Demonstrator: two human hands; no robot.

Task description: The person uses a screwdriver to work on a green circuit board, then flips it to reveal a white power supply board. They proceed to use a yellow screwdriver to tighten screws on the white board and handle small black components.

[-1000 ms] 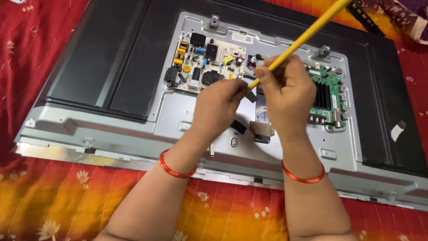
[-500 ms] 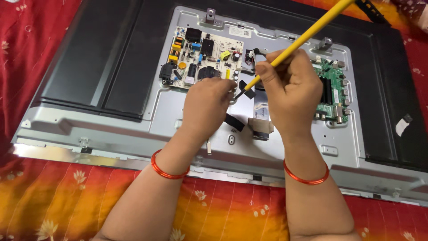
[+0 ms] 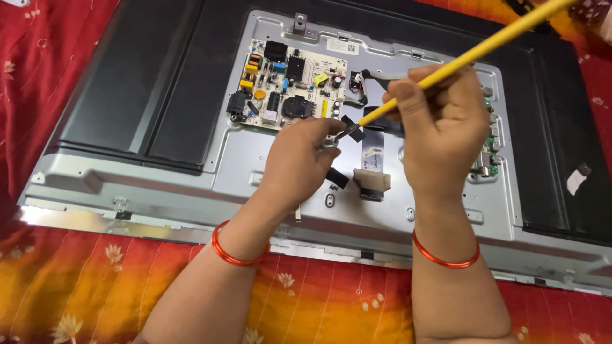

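The right hand point(image 3: 446, 130) is closed in a fist around a yellow brush handle point(image 3: 465, 57), which slants up and to the right out of the frame. The metal ferrule end of the brush point(image 3: 349, 130) points down-left and meets the fingertips of the left hand point(image 3: 299, 159). The left hand is pinched together at the brush tip; whether it holds anything else cannot be told. Each wrist carries a red bangle point(image 3: 237, 251).

Both hands rest over the grey metal back plate point(image 3: 210, 172) of an opened flat-panel television. Directly beyond the left hand sits the power board point(image 3: 287, 86), pale with black, yellow and blue components. Between the hands, a flat ribbon cable point(image 3: 374, 162) runs down the plate, with strips of black tape point(image 3: 336, 178) beside it. A green main board point(image 3: 491, 143) shows partly behind the right hand. The black rear cover point(image 3: 140, 83) frames the plate to the left. The set lies on a red and orange floral cloth point(image 3: 76, 293).
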